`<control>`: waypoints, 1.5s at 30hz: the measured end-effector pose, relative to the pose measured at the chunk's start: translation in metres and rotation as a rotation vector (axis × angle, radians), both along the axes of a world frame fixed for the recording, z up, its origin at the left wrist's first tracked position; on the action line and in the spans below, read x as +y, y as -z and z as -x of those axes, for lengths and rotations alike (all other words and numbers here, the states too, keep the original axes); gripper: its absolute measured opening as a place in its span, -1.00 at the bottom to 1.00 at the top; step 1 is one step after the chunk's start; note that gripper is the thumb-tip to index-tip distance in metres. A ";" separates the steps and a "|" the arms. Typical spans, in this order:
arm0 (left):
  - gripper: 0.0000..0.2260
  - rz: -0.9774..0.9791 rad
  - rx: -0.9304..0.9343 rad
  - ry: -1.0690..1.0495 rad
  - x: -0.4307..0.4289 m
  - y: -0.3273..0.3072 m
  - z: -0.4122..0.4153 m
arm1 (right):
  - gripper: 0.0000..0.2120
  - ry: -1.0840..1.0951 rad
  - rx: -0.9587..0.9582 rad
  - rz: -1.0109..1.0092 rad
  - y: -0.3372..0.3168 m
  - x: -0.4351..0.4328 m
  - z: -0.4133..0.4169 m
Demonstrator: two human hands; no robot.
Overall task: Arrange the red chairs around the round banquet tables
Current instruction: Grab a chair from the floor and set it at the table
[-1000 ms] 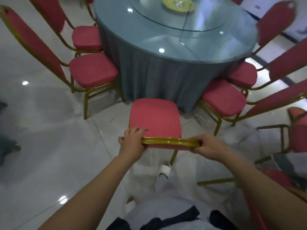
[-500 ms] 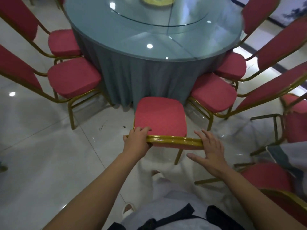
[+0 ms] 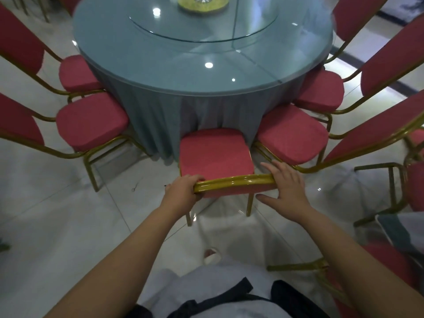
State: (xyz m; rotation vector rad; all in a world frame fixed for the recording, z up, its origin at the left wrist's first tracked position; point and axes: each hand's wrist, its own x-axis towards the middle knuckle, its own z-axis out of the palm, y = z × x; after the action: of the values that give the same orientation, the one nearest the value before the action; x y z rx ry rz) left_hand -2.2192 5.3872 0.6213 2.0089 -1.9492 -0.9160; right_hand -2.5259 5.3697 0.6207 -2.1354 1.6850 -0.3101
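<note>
Centre chair [image 3: 215,152] sits at the table [image 3: 160,72], neighbours [image 3: 91,120] placed. Left hand [image 3: 183,191] grips its rail [image 3: 234,181]; right hand [image 3: 286,189] rests flat-fingered. Lower-right chairs [image 3: 417,187] wait.

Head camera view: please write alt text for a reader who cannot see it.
A person's left hand grips the gold top rail of a red chair set against the grey cloth of a round table; the right hand lies open at the rail's other end. More red chairs stand on both sides.

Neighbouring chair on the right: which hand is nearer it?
Right. The right hand rests on the middle chair's top rail, close to that neighbour's seat; the left hand grips the rail's far end.
</note>
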 end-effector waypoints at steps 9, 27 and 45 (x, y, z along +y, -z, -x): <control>-0.87 0.008 0.032 0.060 -0.002 0.007 -0.014 | -0.30 0.079 0.020 -0.117 -0.026 -0.010 -0.014; -0.28 -0.089 0.231 -0.520 0.078 -0.024 -0.245 | -0.30 -0.237 -0.264 -0.261 -0.089 -0.032 -0.273; -0.30 0.080 0.197 -0.600 0.132 -0.038 -0.621 | -0.33 -0.303 -0.294 -0.338 -0.097 0.018 -0.640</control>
State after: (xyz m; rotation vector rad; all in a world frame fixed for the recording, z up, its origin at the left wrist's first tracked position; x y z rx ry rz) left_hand -1.5982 5.5192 0.6597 2.1646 -1.1501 -0.8195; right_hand -1.8859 5.3876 0.7181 -1.9433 1.1407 -0.2183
